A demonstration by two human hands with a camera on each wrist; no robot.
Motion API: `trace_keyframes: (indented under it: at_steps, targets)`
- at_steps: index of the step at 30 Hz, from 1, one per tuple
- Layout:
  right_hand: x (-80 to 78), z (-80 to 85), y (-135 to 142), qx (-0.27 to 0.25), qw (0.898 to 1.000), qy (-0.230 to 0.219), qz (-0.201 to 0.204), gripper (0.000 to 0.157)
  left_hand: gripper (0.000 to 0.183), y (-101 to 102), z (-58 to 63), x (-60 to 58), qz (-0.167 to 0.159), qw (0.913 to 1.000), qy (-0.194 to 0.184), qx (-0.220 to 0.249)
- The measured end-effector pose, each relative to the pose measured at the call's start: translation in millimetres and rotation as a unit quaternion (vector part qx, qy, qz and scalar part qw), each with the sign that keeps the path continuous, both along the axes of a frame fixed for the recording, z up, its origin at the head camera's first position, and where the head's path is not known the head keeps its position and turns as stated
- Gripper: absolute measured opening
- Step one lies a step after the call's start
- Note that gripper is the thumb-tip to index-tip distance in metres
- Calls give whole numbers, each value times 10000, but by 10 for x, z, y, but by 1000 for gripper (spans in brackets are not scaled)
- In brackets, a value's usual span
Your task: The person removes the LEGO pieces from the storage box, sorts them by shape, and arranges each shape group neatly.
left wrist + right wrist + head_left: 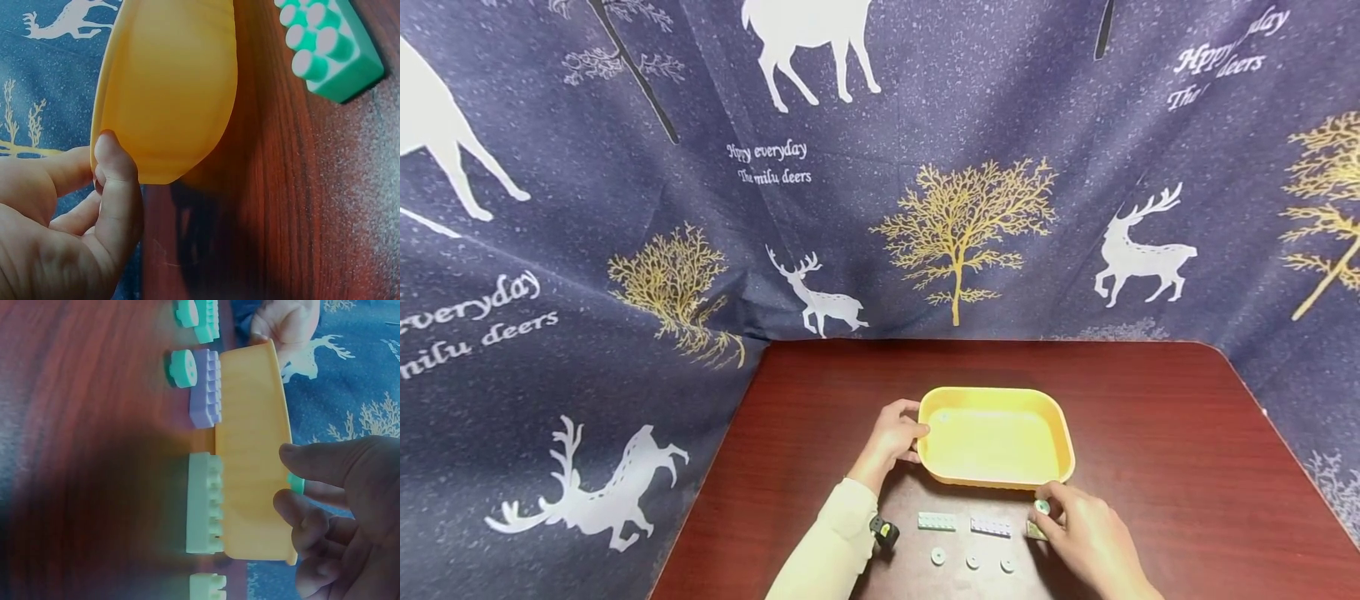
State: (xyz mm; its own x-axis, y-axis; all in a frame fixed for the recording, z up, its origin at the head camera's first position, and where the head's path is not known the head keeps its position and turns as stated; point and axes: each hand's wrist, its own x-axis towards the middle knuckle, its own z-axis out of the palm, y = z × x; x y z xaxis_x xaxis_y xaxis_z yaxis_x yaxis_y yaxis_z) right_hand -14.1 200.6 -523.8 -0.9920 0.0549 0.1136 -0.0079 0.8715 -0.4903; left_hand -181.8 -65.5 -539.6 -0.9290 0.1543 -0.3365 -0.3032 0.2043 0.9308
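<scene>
My left hand (897,433) grips the left rim of a yellow plastic basin (992,482), thumb on the inside wall and fingers outside. In the left wrist view the basin's inner wall (175,75) rises beside the thumb. Just off the basin's front right corner, my right hand (1093,529) pinches a small round green toy wheel (1042,506) between thumb and fingers. In the right wrist view only an edge of this wheel (296,483) shows past the fingertips. Below that hand lies a pale green building block (1036,530), partly covered by it in the head view.
In front of the basin lie a green building block (937,522) and a purple one (990,527). Nearer to me, three small wheels (972,562) form a row on the dark red table (820,383). A blue deer-print cloth (835,208) hangs behind.
</scene>
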Motion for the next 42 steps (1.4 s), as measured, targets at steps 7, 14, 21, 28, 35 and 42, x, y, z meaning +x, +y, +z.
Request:
trace_keyframes:
  at_steps: [7, 14, 21, 28, 35, 42]
  targets:
    - [62, -61, 3, 54, 9989, -463, 69, 18, 48, -2, -12, -9, -27, 10000, -20, 24]
    - [121, -145, 0, 63, 9986, -524, 63, 20, 50, -5, -2, -10, -4, 10000, -11, 48]
    - [171, -211, 2, 68, 9969, -774, 119, 21, 50, 3, -20, -7, 16, 10000, -21, -2]
    - [209, -239, 16, 146, 9952, -952, 162, 25, 50, 5, -20, -6, 17, 10000, 25, -26]
    - [250, -292, 34, 136, 9964, -766, 345, 26, 50, 5, -5, -6, 39, 10000, 6, -69]
    - [256, -347, 31, 171, 9939, -1025, 372, 27, 51, 5, -11, 1, 27, 9999, 44, -110]
